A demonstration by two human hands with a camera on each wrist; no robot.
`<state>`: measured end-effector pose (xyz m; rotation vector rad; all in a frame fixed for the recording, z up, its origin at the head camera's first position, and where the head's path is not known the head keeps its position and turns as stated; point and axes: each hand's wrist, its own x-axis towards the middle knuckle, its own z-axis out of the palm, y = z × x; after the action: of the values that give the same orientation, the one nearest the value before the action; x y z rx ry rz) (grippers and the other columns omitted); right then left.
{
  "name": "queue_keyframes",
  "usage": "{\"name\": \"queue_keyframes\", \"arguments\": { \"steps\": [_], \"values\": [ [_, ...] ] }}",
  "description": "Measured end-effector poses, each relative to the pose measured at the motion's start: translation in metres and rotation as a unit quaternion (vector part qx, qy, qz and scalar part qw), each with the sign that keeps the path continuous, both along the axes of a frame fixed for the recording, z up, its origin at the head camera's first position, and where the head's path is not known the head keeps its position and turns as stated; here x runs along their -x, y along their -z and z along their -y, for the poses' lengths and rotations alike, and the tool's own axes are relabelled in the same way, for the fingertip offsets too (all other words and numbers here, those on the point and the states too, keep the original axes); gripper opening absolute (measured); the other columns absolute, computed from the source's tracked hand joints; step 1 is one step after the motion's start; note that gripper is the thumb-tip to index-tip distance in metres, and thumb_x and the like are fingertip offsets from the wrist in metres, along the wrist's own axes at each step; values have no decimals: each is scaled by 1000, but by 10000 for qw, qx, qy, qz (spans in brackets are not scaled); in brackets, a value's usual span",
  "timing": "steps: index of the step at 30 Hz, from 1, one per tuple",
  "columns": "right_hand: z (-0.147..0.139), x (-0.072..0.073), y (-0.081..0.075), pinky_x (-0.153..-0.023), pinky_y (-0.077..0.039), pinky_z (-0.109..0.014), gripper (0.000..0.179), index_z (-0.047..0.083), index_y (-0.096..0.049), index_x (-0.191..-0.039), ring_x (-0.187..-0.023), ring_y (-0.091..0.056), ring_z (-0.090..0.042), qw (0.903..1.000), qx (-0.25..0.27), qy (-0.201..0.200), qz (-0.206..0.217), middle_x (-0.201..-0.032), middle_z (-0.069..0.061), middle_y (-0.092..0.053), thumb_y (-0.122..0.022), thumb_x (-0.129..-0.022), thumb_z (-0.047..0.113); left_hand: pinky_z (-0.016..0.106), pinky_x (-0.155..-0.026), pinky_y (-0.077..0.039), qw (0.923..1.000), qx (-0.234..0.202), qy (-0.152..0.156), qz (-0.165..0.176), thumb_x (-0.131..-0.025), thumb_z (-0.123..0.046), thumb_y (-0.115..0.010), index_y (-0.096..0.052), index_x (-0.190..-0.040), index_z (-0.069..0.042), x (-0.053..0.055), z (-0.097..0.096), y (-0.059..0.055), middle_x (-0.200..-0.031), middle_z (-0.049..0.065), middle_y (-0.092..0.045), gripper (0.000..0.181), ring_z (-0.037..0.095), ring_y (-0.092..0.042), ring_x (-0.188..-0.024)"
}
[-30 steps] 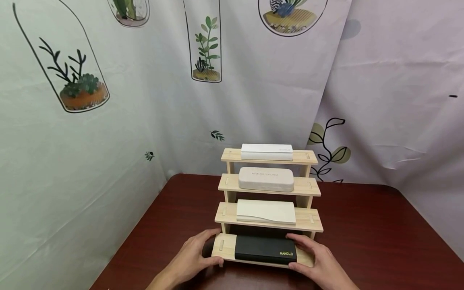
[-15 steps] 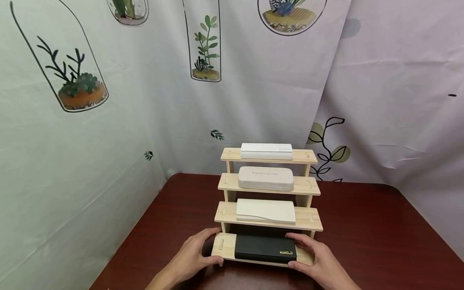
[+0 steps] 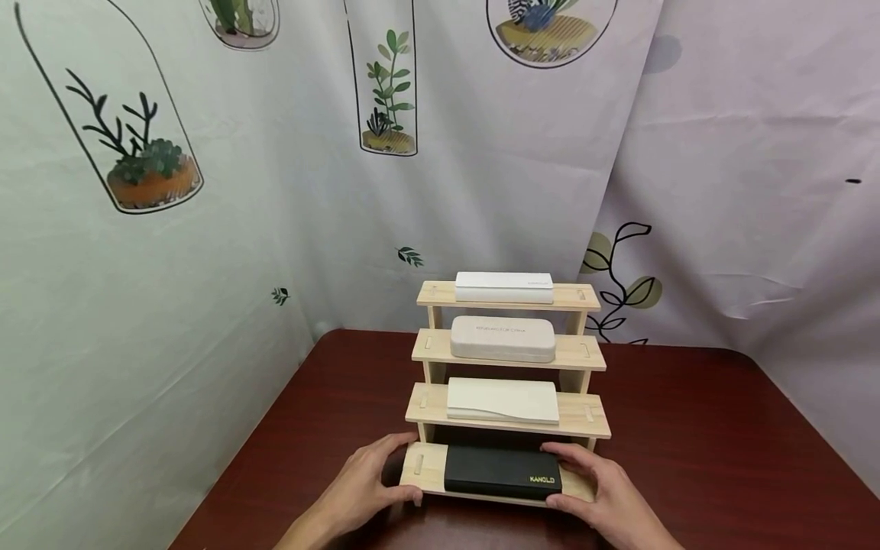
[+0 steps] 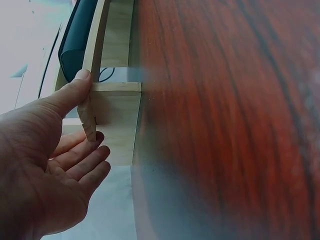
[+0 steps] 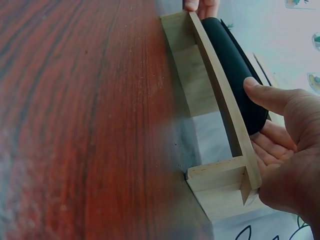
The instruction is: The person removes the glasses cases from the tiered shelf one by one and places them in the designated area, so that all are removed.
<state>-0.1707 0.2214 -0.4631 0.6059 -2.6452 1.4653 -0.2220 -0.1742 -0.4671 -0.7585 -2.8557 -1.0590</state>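
Note:
A light wooden stand (image 3: 505,359) has stepped shelves, with a black glasses case (image 3: 495,470) on its lowest shelf (image 3: 429,462). My left hand (image 3: 367,477) grips that shelf's left end. Its thumb is at the front edge, and in the left wrist view (image 4: 60,150) the fingers reach past the board's end. My right hand (image 3: 601,489) holds the case's right end, with thumb in front and fingers behind. The right wrist view shows the right thumb (image 5: 262,95) pressed to the black case (image 5: 232,70), while the palm lies beside the end of the shelf.
On the shelves above lie a white folded case (image 3: 503,399), a beige hard glasses case (image 3: 503,338) and a slim white case (image 3: 504,287). The stand is on a dark red-brown table (image 3: 687,435). A plant-printed curtain (image 3: 330,191) hangs behind and at the left.
The whole head view has shifted very slightly to the left. Both hands, the stand and the cases keep the same places relative to each other.

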Motion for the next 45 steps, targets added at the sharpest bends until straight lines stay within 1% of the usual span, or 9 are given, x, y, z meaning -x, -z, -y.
{"name": "queue_keyframes", "arguments": {
  "steps": [11, 16, 23, 29, 32, 36, 40, 43, 45],
  "values": [
    [0, 1, -4, -85, -54, -24, 67, 7, -62, -146, -100, -67, -6, 9974, 266, 95, 667, -133, -11, -68, -89, -89, 31, 52, -101, -53, 10000, -16, 5, 78, -83, -60, -85, -61, -147, -13, 1, 1, -3, -140, 0, -66, 83, 26, -64, -129],
    [-1, 1, -5, -85, -56, -24, 67, 4, -61, -145, -103, -69, -7, 9957, 492, 14, 780, -133, -13, -69, -89, -89, 27, 52, -102, -53, 10000, 12, 30, 26, -84, -61, -84, -61, -146, -14, 1, 1, -3, -140, -1, -66, 81, 25, -64, -129],
    [-2, 0, -6, -86, -57, -25, 63, 4, -63, -143, -105, -71, -7, 9965, 604, -80, 573, -133, -14, -69, -88, -90, 25, 53, -102, -52, 9999, 7, 14, 99, -84, -60, -85, -61, -146, -14, 1, 0, -3, -140, -1, -66, 81, 26, -64, -129],
    [-5, -1, -6, -91, -58, -26, 63, 0, -62, -143, -117, -70, -8, 9943, 880, -202, 570, -140, -24, -64, -88, -90, 22, 51, -102, -53, 10000, 2, 55, 34, -84, -60, -85, -61, -145, -13, 2, 0, -3, -138, -1, -66, 80, 25, -64, -128],
    [-7, -2, -5, -90, -59, -27, 62, -1, -62, -143, -117, -70, -9, 9939, 939, -269, 512, -140, -26, -64, -87, -90, 19, 51, -102, -53, 10000, 10, 67, 53, -84, -60, -85, -61, -145, -12, 2, 0, -4, -138, -1, -66, 81, 25, -64, -127],
    [-9, -3, -6, -88, -59, -26, 60, 1, -64, -142, -111, -72, -8, 9959, 810, -197, 360, -137, -22, -66, -88, -90, 19, 50, -102, -53, 9999, 23, 76, 71, -84, -60, -84, -61, -145, -12, 2, -1, -3, -138, -1, -66, 80, 25, -64, -127],
    [-11, -4, -5, -85, -57, -23, 57, 8, -67, -140, -104, -71, -5, 9988, 489, -20, -33, -132, -13, -70, -89, -88, 21, 50, -101, -54, 9999, 50, 83, 42, -85, -61, -84, -61, -145, -12, 2, -1, -2, -139, -1, -66, 80, 25, -64, -128],
    [-13, -6, -5, -84, -57, -23, 56, 10, -68, -138, -100, -71, -6, 9985, 363, -11, -412, -128, -9, -72, -90, -88, 20, 50, -101, -54, 9999, 69, 79, 10, -85, -60, -84, -61, -145, -12, 2, 0, -2, -139, 0, -67, 80, 25, -64, -128],
    [-15, -7, -5, -83, -58, -24, 55, 10, -68, -138, -99, -72, -7, 9977, 398, -88, -543, -127, -9, -73, -90, -88, 17, 50, -101, -54, 9999, 89, 73, 0, -85, -59, -84, -61, -145, -12, 2, 0, -2, -139, 0, -67, 80, 25, -64, -127]
  ]
}}
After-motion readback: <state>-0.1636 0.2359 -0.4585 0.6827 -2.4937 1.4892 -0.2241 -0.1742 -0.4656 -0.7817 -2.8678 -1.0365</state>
